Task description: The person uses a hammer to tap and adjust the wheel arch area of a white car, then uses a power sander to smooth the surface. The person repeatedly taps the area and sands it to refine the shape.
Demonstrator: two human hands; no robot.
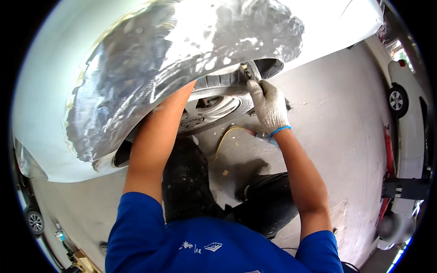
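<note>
A white car's fender (182,45) fills the upper part of the view, with a wide patch sanded to bare metal above the wheel arch. My left forearm reaches up into the arch, and the fender hides that hand; only a trace of blue cuff shows. My right hand (269,104), in a white knit glove with a blue cuff, is at the right end of the arch lip. Its fingers are closed around a narrow metal piece (248,72) with a brass-coloured bit, whose kind I cannot make out. Behind lies the tire (221,81) with its silver wheel rim (223,109).
On the concrete floor (337,136), a yellow hose (223,139) runs beneath the wheel near a bluish tool (266,137). My bent legs (186,177) are close under the car. Another white car (412,123) stands at the right, beside a dark lift arm (405,188).
</note>
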